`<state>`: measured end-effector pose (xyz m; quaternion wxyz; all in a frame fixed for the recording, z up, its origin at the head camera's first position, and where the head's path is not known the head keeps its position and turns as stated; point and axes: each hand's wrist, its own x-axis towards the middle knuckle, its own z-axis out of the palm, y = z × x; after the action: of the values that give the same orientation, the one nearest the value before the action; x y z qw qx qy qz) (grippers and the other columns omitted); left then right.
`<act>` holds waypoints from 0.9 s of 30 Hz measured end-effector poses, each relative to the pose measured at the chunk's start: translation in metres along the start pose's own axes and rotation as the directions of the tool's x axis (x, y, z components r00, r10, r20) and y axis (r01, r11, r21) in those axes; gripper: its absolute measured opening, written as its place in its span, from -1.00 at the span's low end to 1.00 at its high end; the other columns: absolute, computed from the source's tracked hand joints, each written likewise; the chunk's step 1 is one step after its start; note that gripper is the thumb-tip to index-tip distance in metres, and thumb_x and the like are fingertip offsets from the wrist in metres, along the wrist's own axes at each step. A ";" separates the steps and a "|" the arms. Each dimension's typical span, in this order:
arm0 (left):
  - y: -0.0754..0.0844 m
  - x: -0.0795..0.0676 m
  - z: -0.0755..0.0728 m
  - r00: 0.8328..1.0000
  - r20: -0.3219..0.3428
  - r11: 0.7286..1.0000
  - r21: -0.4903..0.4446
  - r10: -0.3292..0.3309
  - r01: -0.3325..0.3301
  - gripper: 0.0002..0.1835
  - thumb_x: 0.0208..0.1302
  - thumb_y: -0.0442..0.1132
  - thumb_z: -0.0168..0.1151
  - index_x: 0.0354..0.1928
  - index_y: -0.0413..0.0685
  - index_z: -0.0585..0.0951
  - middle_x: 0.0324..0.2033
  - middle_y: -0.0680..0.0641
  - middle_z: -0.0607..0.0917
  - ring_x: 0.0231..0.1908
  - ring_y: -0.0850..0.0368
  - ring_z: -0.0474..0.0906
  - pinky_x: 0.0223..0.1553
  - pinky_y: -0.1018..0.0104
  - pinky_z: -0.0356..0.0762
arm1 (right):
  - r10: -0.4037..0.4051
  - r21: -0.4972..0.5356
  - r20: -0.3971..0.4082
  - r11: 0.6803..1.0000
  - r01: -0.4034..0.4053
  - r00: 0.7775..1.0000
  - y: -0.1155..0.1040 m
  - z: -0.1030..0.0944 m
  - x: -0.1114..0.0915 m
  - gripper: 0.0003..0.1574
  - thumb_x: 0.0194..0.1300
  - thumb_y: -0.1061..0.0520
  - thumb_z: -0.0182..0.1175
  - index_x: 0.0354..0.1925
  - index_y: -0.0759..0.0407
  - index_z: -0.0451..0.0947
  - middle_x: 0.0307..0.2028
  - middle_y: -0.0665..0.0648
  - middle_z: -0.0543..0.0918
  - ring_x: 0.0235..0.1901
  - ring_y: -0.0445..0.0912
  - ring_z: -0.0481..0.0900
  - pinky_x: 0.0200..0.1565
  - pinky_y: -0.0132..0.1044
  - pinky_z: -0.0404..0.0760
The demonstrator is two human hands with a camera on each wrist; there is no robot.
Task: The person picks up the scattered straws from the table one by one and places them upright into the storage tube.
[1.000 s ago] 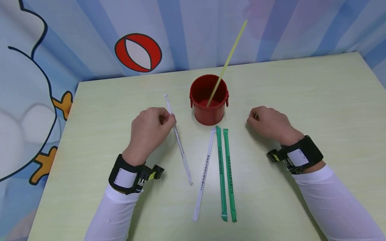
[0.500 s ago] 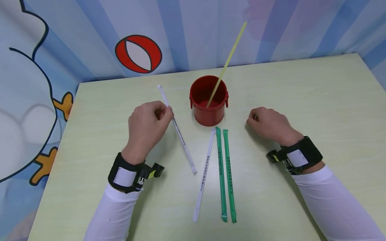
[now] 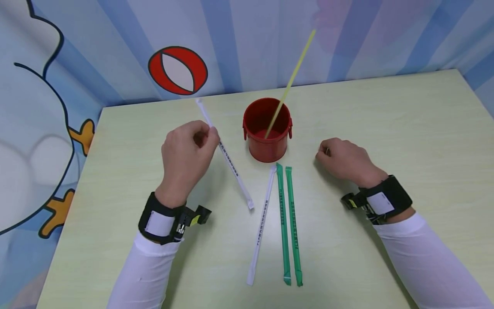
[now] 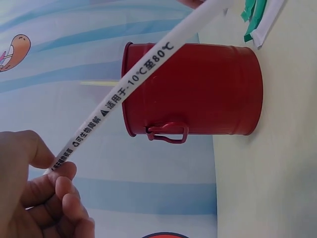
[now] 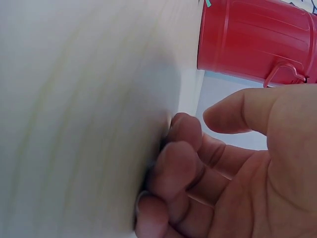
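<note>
My left hand (image 3: 187,161) pinches a white paper-wrapped straw (image 3: 233,169) between thumb and forefinger, raised above the table left of a red bucket (image 3: 267,148). In the left wrist view the wrapped straw (image 4: 126,87) slants across in front of the bucket (image 4: 208,89), printed with dark lettering. Inside the bucket leans a bare pale-yellow straw (image 3: 291,81). Right of the bucket, my right hand (image 3: 347,159) rests on the table with loosely curled fingers. Nothing shows between its thumb and fingers in the right wrist view, where the bucket (image 5: 257,37) stands beyond.
Before the bucket lie another white wrapped straw (image 3: 261,227) and two green wrapped straws, one on the left (image 3: 283,227) and one on the right (image 3: 295,227). The pale wooden table (image 3: 386,111) ends at a blue striped curtain (image 3: 266,43) with a printed ball.
My left hand has lifted the white wrapped straw and moved slightly away from me, towards the back. The straw tilts more to the left at its far end. My right hand stays in place.
</note>
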<state>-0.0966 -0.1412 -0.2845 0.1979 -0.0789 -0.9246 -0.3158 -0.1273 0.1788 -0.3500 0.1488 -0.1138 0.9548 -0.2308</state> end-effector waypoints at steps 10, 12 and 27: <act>0.002 0.006 -0.005 0.992 -0.127 0.997 -0.071 0.027 -0.036 -0.73 0.31 -0.22 0.14 -0.34 -0.30 0.70 -0.57 -0.19 0.65 -0.57 0.08 0.41 -0.52 0.24 0.39 | 0.000 -0.004 0.015 1.000 0.000 1.000 0.000 -0.001 0.002 -0.68 0.35 0.13 -0.07 -0.24 0.29 0.56 -0.53 0.16 0.51 -0.57 -0.02 0.39 -0.56 -0.21 0.30; 0.002 0.007 -0.005 0.989 -0.147 0.996 -0.084 0.027 -0.040 -0.73 0.31 -0.23 0.14 -0.32 -0.31 0.71 -0.56 -0.20 0.67 -0.57 0.07 0.42 -0.52 0.25 0.39 | -0.001 -0.004 0.014 1.000 0.001 1.000 0.000 -0.001 0.002 -0.68 0.35 0.13 -0.06 -0.24 0.29 0.56 -0.52 0.16 0.51 -0.57 -0.02 0.39 -0.56 -0.21 0.30; 0.010 0.016 -0.012 0.966 -0.245 0.982 -0.150 0.076 -0.116 -0.73 0.32 -0.25 0.10 -0.33 -0.31 0.69 -0.56 -0.19 0.66 -0.58 0.14 0.41 -0.54 0.27 0.39 | -0.008 -0.002 0.002 1.000 0.008 1.000 0.000 0.000 0.002 -0.69 0.34 0.14 -0.07 -0.24 0.29 0.57 -0.53 0.15 0.52 -0.57 -0.03 0.39 -0.56 -0.21 0.30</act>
<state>-0.1047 -0.1404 -0.2631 0.3154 -0.1013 -0.8603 -0.3876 -0.1291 0.1784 -0.3500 0.1490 -0.1178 0.9544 -0.2302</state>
